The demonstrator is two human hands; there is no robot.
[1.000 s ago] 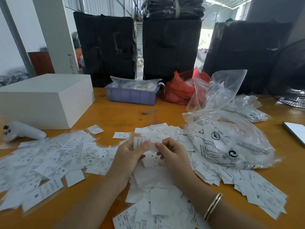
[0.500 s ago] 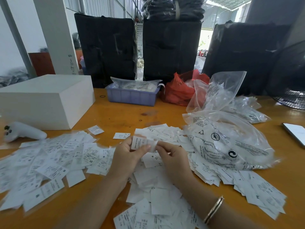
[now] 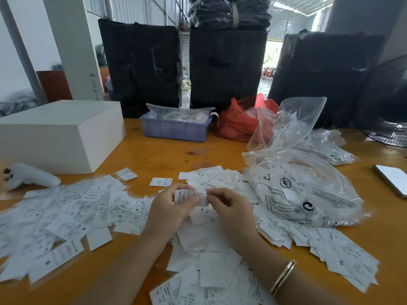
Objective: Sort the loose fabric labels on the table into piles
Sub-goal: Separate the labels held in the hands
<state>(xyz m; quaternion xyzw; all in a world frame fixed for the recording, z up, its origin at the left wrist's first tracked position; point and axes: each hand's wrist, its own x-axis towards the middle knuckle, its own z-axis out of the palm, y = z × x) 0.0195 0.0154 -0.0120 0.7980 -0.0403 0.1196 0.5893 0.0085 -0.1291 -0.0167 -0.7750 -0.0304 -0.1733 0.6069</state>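
We note a small white rectangular fabric label [image 3: 191, 196] held up between both hands above the middle heap, its long axis running roughly left to right across the view, printed face turned toward the camera; the text on it is too blurred to read. The left hand [image 3: 169, 208] has its fingers curled, thumb pressed over the label's left end, pinching it. The right hand [image 3: 229, 208] is likewise curled, fingertips [image 3: 210, 193] nipping the label's right edge; whether it holds one label or a few stacked we cannot tell. A gold bangle [image 3: 283, 277] sits on the right wrist. Below and around the hands lies a loose spread of white labels with black print [image 3: 211, 260] on the orange wooden table [image 3: 154, 155]; a second spread [image 3: 66, 216] lies to the left, many pieces overlapping, and a third run [image 3: 330, 245] trails off to the right. One stray label [image 3: 160, 182] lies alone just beyond the hands. To the right, touching the labels, rests a clear plastic bag with black printed warnings [image 3: 304, 194]. Farther back stand a lilac plastic crate [image 3: 174, 128], a red plastic bag [image 3: 237, 119] and a white box [image 3: 61, 135]. A white handheld controller [image 3: 30, 177] lies at the left edge, a phone [image 3: 394, 179] at the right.
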